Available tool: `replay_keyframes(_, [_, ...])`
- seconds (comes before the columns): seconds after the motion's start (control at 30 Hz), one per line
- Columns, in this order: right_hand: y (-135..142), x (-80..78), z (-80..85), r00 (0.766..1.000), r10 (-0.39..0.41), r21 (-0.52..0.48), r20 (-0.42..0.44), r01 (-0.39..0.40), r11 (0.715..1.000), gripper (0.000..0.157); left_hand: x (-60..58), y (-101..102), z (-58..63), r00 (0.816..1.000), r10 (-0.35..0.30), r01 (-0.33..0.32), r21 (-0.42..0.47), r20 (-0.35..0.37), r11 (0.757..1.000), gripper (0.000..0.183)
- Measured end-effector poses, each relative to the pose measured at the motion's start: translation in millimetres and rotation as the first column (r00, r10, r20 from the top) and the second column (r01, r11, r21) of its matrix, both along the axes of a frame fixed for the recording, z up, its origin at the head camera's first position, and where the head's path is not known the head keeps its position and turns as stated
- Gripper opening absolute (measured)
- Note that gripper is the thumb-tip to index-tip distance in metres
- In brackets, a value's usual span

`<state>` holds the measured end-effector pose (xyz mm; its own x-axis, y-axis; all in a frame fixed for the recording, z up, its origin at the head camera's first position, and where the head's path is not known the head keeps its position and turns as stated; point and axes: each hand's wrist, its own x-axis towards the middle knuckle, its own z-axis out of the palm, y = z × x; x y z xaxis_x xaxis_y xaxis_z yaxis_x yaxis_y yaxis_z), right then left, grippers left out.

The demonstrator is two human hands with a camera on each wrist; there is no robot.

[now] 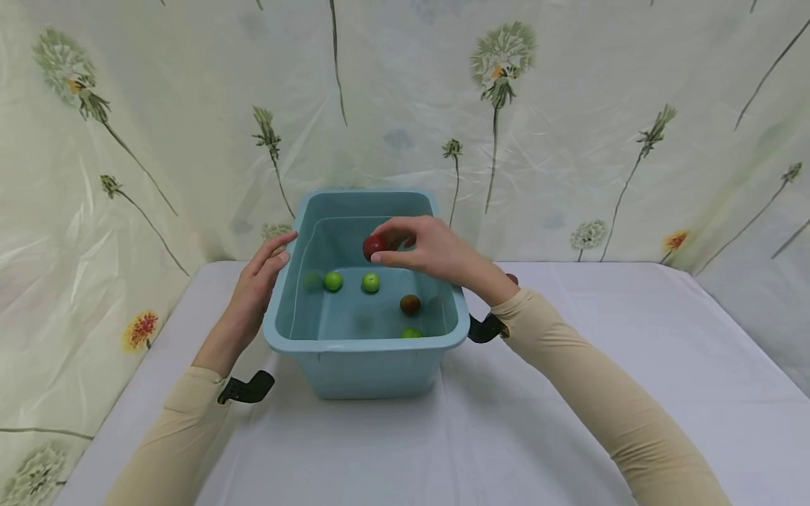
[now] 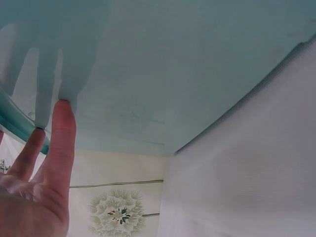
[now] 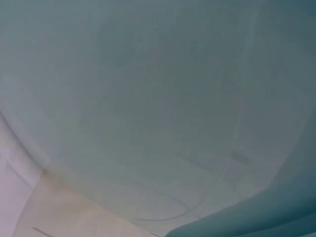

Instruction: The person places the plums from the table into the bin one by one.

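A light blue plastic tub stands on the table. Over its inside, my right hand pinches a small, dark red round fruit between thumb and fingers. My left hand is at the tub's left side; in the left wrist view its extended fingers touch the outer wall near the rim. Down in the tub lie green round fruits, one of them half hidden behind the front rim, and a brownish-red one. The right wrist view is filled by the tub's outer wall, and the right hand is out of it.
A white cloth covers the table. Just behind my right wrist, part of another reddish round thing shows beyond the tub. A flower-printed curtain hangs along the back.
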<state>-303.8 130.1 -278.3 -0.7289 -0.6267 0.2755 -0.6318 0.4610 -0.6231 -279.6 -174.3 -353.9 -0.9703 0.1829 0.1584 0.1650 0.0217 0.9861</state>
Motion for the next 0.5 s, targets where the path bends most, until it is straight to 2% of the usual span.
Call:
replay_keyframes(0.23, [-0.2,1.2,-0.6,0.999,0.016,0.069,0.036,-0.018,0.997,0.035,0.1,0.2,-1.3,1.0,-0.002,0.002,0.006,0.002,1.0,0.048])
replay_keyframes(0.5, [-0.7,2.4,-1.2,1.0,0.004,0.105,0.021,-0.006,0.994,0.037,0.4,-0.3,-1.3,1.0,0.007,-0.007,-0.006,0.003,1.0,0.049])
